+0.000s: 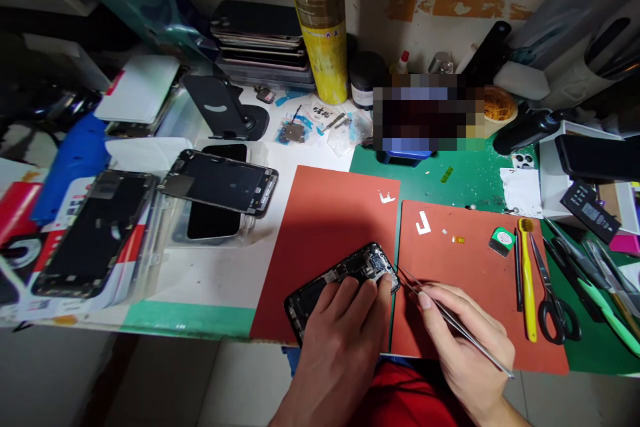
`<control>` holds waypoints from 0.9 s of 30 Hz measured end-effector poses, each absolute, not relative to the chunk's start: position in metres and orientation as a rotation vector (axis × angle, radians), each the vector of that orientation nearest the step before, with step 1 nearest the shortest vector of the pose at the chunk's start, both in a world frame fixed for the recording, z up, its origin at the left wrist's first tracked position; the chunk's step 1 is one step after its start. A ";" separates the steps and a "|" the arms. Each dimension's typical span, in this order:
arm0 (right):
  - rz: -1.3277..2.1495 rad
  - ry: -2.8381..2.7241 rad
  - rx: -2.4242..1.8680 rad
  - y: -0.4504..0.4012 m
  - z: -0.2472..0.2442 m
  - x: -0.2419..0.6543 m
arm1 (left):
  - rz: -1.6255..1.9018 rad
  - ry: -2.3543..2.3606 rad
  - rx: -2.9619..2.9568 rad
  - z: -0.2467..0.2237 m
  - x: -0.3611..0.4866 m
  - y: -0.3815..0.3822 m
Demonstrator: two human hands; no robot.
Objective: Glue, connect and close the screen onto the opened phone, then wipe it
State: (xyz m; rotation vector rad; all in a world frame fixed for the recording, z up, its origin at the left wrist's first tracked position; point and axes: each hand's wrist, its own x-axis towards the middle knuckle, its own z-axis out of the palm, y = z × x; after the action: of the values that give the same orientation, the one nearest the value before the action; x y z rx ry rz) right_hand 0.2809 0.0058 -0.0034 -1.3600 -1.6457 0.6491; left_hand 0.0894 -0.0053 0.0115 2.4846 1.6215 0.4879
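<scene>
An opened phone (337, 269) is laid aslant on the left red mat (325, 213), at the bench's (200, 280) near edge. Its right end is pressed by the left grip's (343, 327) bent fingers; whether it is clasped cannot be told. Tweezers (455, 322) are pinched in the right grip (465, 327), tips slightly parted beside that end.

Opened phones (225, 180) and tweezers (475, 341) mark a repair workshop.
</scene>
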 end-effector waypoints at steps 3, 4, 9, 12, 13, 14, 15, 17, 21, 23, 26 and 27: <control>0.647 -1.642 -1.361 0.005 -0.004 0.281 | 0.478 1.621 2.481 0.012 0.089 -0.004; 0.647 -1.642 -1.361 0.005 -0.004 0.281 | 0.470 1.621 2.480 0.012 0.089 -0.004; 0.645 -1.636 -1.373 0.006 -0.002 0.280 | 0.455 1.619 2.479 0.012 0.089 -0.005; 0.651 -1.633 -1.372 0.007 -0.003 0.279 | 0.475 1.616 2.482 0.012 0.090 -0.005; 0.653 -1.633 -1.370 0.007 -0.003 0.279 | 0.478 1.612 2.481 0.012 0.090 -0.005; 0.657 -1.634 -1.370 0.007 -0.004 0.279 | 0.482 1.608 2.479 0.012 0.090 -0.005; 0.660 -1.635 -1.370 0.007 -0.004 0.279 | 0.483 1.606 2.480 0.012 0.089 -0.005; 0.662 -1.635 -1.371 0.007 -0.004 0.279 | 0.475 1.608 2.482 0.012 0.089 -0.005; 0.654 -1.632 -1.365 0.007 -0.004 0.278 | 0.462 1.617 2.487 0.011 0.089 -0.004; 0.653 -1.629 -1.361 0.007 -0.003 0.278 | 0.465 1.617 2.488 0.011 0.089 -0.004; 0.653 -1.618 -1.361 0.007 -0.003 0.278 | 0.458 1.618 2.491 0.011 0.089 -0.005; 0.654 -1.615 -1.363 0.007 -0.003 0.278 | 0.455 1.616 2.492 0.011 0.089 -0.005</control>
State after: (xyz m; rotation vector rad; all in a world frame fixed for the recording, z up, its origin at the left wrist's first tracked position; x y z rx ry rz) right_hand 0.2779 0.0074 -0.0026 -1.3634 -1.6155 0.6541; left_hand 0.0893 -0.0047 0.0111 2.4921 1.6161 0.4546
